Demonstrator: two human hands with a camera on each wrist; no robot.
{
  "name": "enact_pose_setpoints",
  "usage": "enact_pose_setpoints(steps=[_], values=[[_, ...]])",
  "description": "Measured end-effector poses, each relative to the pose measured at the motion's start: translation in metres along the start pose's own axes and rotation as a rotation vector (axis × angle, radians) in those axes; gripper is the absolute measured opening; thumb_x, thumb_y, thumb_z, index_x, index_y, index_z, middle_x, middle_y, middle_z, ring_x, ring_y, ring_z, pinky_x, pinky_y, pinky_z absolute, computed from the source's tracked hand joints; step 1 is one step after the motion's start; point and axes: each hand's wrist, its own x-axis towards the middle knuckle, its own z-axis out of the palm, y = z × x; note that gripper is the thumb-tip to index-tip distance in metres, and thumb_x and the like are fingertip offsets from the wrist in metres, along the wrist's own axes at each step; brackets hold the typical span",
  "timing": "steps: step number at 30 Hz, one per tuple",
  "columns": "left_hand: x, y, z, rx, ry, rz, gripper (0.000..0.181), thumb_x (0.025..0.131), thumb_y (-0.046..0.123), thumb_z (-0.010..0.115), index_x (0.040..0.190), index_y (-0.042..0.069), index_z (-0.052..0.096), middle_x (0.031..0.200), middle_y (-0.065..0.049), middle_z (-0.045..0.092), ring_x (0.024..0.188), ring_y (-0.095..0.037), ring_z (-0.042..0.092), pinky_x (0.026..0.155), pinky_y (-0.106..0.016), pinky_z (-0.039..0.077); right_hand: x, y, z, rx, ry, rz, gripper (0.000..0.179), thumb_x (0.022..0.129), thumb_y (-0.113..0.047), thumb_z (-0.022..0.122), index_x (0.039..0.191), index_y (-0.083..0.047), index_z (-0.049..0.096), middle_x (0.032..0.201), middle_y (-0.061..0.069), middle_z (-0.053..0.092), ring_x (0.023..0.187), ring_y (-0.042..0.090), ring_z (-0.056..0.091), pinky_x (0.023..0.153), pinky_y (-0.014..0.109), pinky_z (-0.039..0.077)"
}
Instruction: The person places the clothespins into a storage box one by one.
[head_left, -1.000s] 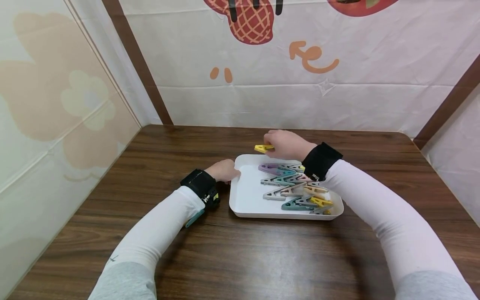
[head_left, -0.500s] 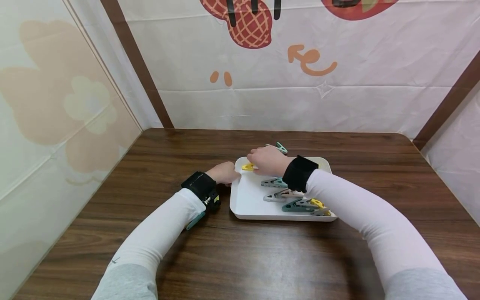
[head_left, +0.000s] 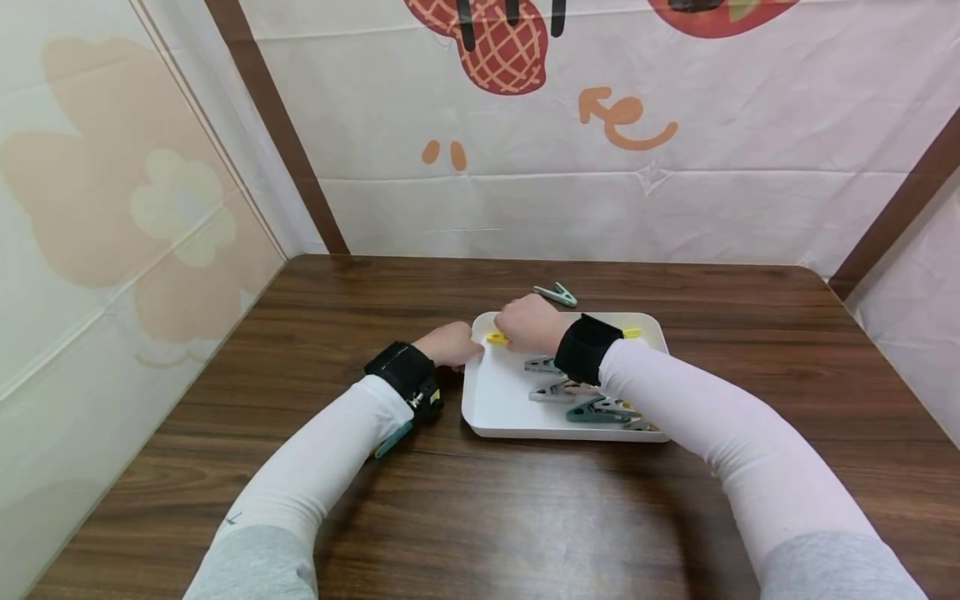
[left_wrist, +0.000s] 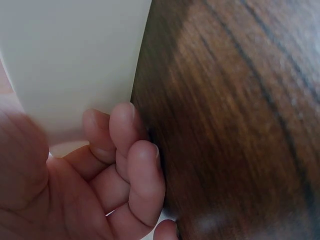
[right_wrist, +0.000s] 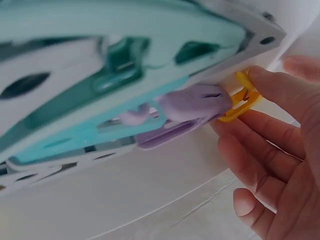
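Tray (head_left: 495, 412): white, set on the brown table (head_left: 420, 517); other clips (head_left: 591, 412) seen inside it, partly hidden by the right sleeve (head_left: 697, 408).
Yellow clip (head_left: 496, 337): near the tray's far left corner, at the end of a purple clip (right_wrist: 190, 105), apparently touching it. Whether it is borne by the tray floor cannot be told.
Right hand (head_left: 527, 325): yellow clip pinched between thumb and fingers.
Left hand (head_left: 450, 344): tray gripped at its left rim, fingers curled at the outer side.
Green clip (head_left: 557, 294): on the table just beyond the far rim, held by neither hand.
Placing (judged): yellow clip best kept low, lined up with the purple clip, and released only once seated; thumb and fingers best parted slowly, since neighbours could be nudged. Tray best kept steadied from the left throughout.
Change (against one second ago): yellow clip, then held up by the far rim, now brought lower and leftward; green clip, then unseen, now in plain view; left hand unmoved.
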Motion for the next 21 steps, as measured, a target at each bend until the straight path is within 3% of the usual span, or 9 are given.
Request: enact_pose_setpoints(steps=[12,21], values=[[0.0001,0.0003,0.0003,0.014,0.016,-0.003,0.021,0.095,0.019,0.051,0.099,0.001,0.061,0.072,-0.007,0.061,0.06,-0.016,0.055,0.055,-0.025,0.042,-0.0068,0.0028,-0.0005,-0.072,-0.04,-0.006,0.016,0.091,-0.025,0.067,0.09,-0.01,0.07,0.08,0.004,0.066,0.074,0.02,0.062,0.067,0.03,0.05],[0.002,-0.0008,0.001,0.03,0.011,-0.012,0.022,0.095,0.02,0.051,0.098,0.002,0.062,0.071,-0.007,0.06,0.06,-0.018,0.054,0.056,-0.026,0.041,-0.0093,0.0016,-0.0037,-0.04,-0.063,0.028,0.016,0.091,-0.025,0.066,0.089,-0.01,0.07,0.074,0.003,0.064,0.064,0.017,0.055,0.062,0.027,0.046]])
